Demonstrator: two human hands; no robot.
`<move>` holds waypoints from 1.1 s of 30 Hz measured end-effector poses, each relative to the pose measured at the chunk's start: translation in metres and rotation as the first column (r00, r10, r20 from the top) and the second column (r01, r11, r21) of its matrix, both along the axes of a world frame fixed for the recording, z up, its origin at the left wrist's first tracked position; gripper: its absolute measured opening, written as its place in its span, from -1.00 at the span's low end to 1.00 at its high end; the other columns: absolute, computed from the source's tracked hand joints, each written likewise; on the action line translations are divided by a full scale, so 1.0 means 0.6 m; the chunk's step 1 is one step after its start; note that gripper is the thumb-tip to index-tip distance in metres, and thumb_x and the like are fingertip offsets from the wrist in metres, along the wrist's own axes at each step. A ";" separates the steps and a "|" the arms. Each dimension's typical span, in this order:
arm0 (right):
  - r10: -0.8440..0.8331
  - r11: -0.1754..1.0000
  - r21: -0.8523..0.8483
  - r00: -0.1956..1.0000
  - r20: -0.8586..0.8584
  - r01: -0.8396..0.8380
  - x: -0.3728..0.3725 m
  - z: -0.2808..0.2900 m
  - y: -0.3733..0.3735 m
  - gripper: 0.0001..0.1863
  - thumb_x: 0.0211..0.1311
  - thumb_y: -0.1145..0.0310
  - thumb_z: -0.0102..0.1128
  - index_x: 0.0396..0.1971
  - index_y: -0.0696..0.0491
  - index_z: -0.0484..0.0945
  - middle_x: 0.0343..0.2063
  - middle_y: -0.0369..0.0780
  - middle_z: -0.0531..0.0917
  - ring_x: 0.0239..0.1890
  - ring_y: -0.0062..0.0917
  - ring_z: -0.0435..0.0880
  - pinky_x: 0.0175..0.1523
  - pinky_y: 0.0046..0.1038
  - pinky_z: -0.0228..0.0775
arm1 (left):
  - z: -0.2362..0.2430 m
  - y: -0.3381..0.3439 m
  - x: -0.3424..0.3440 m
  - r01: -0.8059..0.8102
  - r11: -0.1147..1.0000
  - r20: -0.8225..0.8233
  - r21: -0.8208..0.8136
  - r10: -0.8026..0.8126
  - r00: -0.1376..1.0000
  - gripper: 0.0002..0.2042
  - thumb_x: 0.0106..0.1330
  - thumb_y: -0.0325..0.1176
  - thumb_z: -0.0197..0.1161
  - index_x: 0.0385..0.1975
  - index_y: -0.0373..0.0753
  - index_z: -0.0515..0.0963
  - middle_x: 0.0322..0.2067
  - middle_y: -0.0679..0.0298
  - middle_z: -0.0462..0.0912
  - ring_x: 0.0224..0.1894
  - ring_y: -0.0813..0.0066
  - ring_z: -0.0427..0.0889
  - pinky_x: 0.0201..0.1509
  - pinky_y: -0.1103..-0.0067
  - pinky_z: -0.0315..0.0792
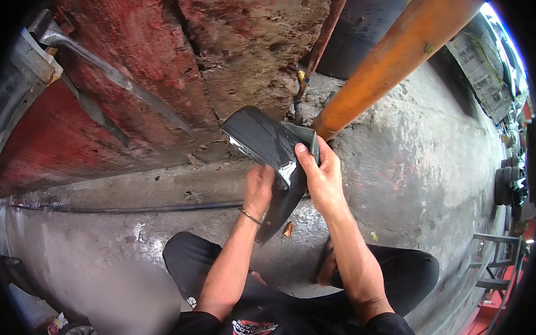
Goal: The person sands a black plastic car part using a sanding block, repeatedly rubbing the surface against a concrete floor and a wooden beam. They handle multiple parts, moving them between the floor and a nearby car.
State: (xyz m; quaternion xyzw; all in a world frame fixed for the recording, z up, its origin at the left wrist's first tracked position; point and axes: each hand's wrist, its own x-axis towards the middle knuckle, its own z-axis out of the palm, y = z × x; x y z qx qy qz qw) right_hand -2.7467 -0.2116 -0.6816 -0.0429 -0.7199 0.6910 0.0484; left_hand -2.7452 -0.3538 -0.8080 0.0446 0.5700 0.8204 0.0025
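A dark grey, glossy, bent panel (259, 130) with wet-looking highlights is held up in front of me, tilted. My right hand (323, 176) grips its right end, thumb pressed on the near face and fingers behind. A dull grey-green flap (304, 135) shows beside that thumb; I cannot tell if it belongs to the panel. Curled against the panel's lower side is my left hand (260, 190), with a bracelet at the wrist. Its fingers are closed and partly hidden, so what they hold is unclear. The panel's dark lower part (283, 211) hangs between my forearms.
I sit low on a wet concrete floor (410, 180), knees apart. Ahead rises a worn red wall (134, 60); an orange pole (388, 54) slants beside it. A dark hose (133, 209) runs along the floor. At the right stands a metal frame (497, 260).
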 end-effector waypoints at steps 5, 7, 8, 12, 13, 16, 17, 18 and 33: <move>-0.129 0.991 0.023 0.981 -0.145 0.133 0.034 0.023 -0.051 -0.58 0.58 0.30 0.20 0.28 0.21 0.51 -0.01 -0.29 0.70 0.03 -0.67 0.58 0.22 -0.51 0.42 | 0.041 -0.014 -0.028 -0.079 0.961 0.111 0.264 0.051 0.992 -0.53 0.62 0.01 0.14 0.10 -0.36 0.61 0.00 0.27 0.73 0.03 0.53 0.66 0.12 0.52 0.52; -0.084 0.933 0.327 0.976 -0.202 0.148 0.041 0.019 -0.042 -0.58 0.57 0.39 0.19 0.32 0.17 0.48 0.11 -0.12 0.70 0.16 -0.48 0.67 0.31 -0.39 0.44 | 0.053 -0.018 -0.036 -0.063 0.909 0.194 0.412 -0.020 0.981 -0.54 0.62 -0.01 0.13 0.14 -0.33 0.59 0.05 0.27 0.72 0.06 0.50 0.67 0.15 0.50 0.54; -0.020 0.912 0.391 0.963 -0.268 0.128 0.045 0.018 -0.041 -0.56 0.53 0.43 0.20 0.33 0.18 0.46 0.16 -0.06 0.69 0.23 -0.34 0.67 0.34 -0.35 0.44 | 0.052 -0.018 -0.038 -0.058 0.873 0.208 0.484 -0.050 0.977 -0.55 0.62 -0.02 0.12 0.16 -0.32 0.58 0.06 0.28 0.71 0.06 0.50 0.67 0.15 0.49 0.55; 0.157 0.831 0.553 0.928 -0.339 0.062 0.056 0.019 -0.024 -0.45 0.43 0.53 0.24 0.39 0.16 0.39 0.30 0.02 0.59 0.35 -0.11 0.59 0.41 -0.24 0.41 | 0.076 0.004 -0.036 -0.103 0.784 0.232 0.613 -0.053 0.971 -0.71 0.58 -0.25 0.20 0.13 -0.29 0.59 0.00 0.30 0.73 -0.04 0.49 0.72 0.05 0.51 0.62; 0.180 0.798 0.601 0.929 -0.322 0.054 0.062 0.028 -0.016 -0.43 0.42 0.54 0.24 0.40 0.16 0.38 0.32 0.02 0.57 0.36 -0.10 0.58 0.42 -0.23 0.41 | 0.080 0.007 -0.038 -0.119 0.789 0.222 0.602 -0.022 0.975 -0.73 0.57 -0.29 0.21 0.12 -0.29 0.60 -0.02 0.30 0.74 -0.07 0.49 0.72 0.02 0.52 0.64; 0.310 0.616 0.786 0.905 -0.291 0.042 0.084 0.046 0.006 -0.26 0.31 0.57 0.29 0.49 0.21 0.27 0.46 0.07 0.38 0.53 0.02 0.33 0.55 -0.06 0.22 | 0.080 0.003 -0.056 -0.103 0.851 0.145 0.514 0.032 0.989 -0.79 0.55 -0.39 0.24 0.04 -0.34 0.63 -0.07 0.28 0.76 -0.11 0.53 0.72 -0.01 0.57 0.63; 0.348 0.526 0.846 0.883 -0.314 0.093 0.097 0.052 0.017 -0.23 0.29 0.58 0.31 0.50 0.22 0.25 0.49 0.08 0.35 0.56 0.05 0.27 0.57 -0.01 0.17 | 0.087 0.010 -0.062 -0.084 0.870 0.123 0.485 0.027 0.992 -0.79 0.55 -0.39 0.23 0.03 -0.36 0.62 -0.07 0.27 0.76 -0.10 0.54 0.72 -0.01 0.58 0.62; 0.374 0.449 0.888 0.882 -0.288 0.099 0.113 0.048 0.030 -0.16 0.22 0.52 0.36 0.52 0.22 0.23 0.54 0.09 0.25 0.62 0.08 0.10 0.63 0.17 -0.10 | 0.094 0.019 -0.066 -0.083 0.894 0.065 0.441 0.061 0.996 -0.76 0.58 -0.36 0.20 0.08 -0.38 0.59 -0.07 0.26 0.76 -0.09 0.57 0.71 -0.02 0.60 0.60; 0.408 0.137 0.981 0.910 0.073 -0.140 0.137 0.048 -0.028 -0.25 0.49 0.10 0.13 0.59 0.02 0.21 0.63 -0.16 0.15 0.69 -0.23 -0.01 0.66 0.23 -0.45 | 0.051 0.033 -0.059 -0.006 0.942 0.078 0.336 -0.021 0.997 -0.55 0.45 -0.21 0.33 0.19 -0.38 0.52 0.00 0.15 0.76 -0.02 0.37 0.72 0.13 0.39 0.60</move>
